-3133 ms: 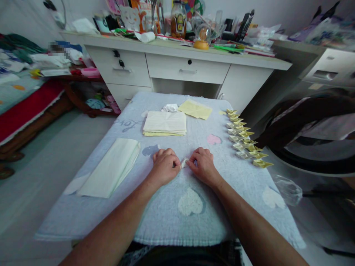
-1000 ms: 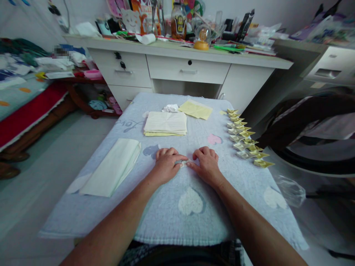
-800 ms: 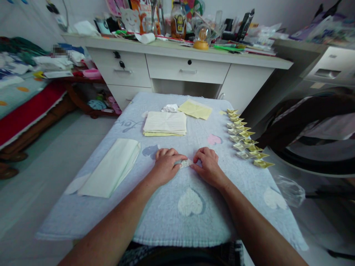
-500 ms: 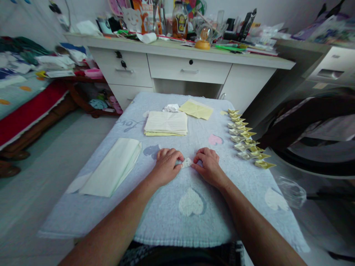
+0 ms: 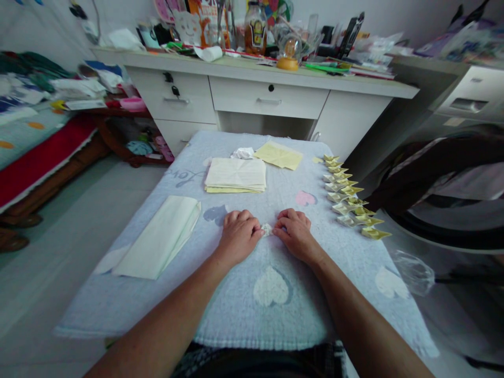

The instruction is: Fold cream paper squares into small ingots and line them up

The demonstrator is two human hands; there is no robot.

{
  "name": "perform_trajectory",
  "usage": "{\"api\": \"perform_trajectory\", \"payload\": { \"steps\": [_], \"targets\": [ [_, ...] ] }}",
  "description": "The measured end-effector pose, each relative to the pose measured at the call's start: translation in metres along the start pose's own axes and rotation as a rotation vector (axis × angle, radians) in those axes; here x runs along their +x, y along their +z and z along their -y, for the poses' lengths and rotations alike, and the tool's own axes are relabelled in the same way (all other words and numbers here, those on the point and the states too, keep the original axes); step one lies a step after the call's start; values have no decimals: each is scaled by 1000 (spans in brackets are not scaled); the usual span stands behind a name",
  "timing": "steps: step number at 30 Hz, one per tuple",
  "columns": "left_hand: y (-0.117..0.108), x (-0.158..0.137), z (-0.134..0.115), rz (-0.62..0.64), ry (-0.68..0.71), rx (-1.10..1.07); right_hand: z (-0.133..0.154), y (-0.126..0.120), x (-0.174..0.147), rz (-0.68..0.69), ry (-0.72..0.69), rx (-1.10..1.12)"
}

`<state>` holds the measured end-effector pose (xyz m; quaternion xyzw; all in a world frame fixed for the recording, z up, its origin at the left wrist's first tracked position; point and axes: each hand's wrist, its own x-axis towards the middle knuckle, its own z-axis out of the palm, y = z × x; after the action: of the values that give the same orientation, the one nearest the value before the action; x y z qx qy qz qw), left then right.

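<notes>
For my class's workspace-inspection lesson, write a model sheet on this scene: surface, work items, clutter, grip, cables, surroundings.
Surface: table covered by a light-blue cloth with heart prints.
Work items: small patterned paper between the hands; paper stack and yellow sheet beyond; folded paper boats lined along the right edge.
Clutter: crumpled white paper behind the stack; folded pale sheet at left.
Grip: left hand and right hand pinch opposite ends of the small patterned paper.
Cables: cord against the far-left wall; none seen on the table.
Surroundings: crowded desk ahead, bed left, front-loading machine right.
</notes>
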<state>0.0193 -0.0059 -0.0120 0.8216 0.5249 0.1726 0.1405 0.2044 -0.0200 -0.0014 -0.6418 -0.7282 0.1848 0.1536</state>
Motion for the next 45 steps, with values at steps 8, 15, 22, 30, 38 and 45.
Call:
{"api": "perform_trajectory", "payload": {
  "steps": [8,15,22,30,38,45],
  "targets": [
    [1,0,-1,6,-4,23,8,1,3,-8,32,-73],
    [0,-2,-4,-4,-18,39,6,8,0,-88,11,-94],
    [1,-2,-4,23,24,36,7,10,-5,-101,-31,-145],
    [3,-3,-5,12,4,71,6,9,-3,-82,-14,-166],
    [2,-3,-7,4,-7,54,1,-2,-1,-20,20,-108],
    [2,-4,-6,-4,-27,29,0,-3,0,-2,33,-61]
  ]
}}
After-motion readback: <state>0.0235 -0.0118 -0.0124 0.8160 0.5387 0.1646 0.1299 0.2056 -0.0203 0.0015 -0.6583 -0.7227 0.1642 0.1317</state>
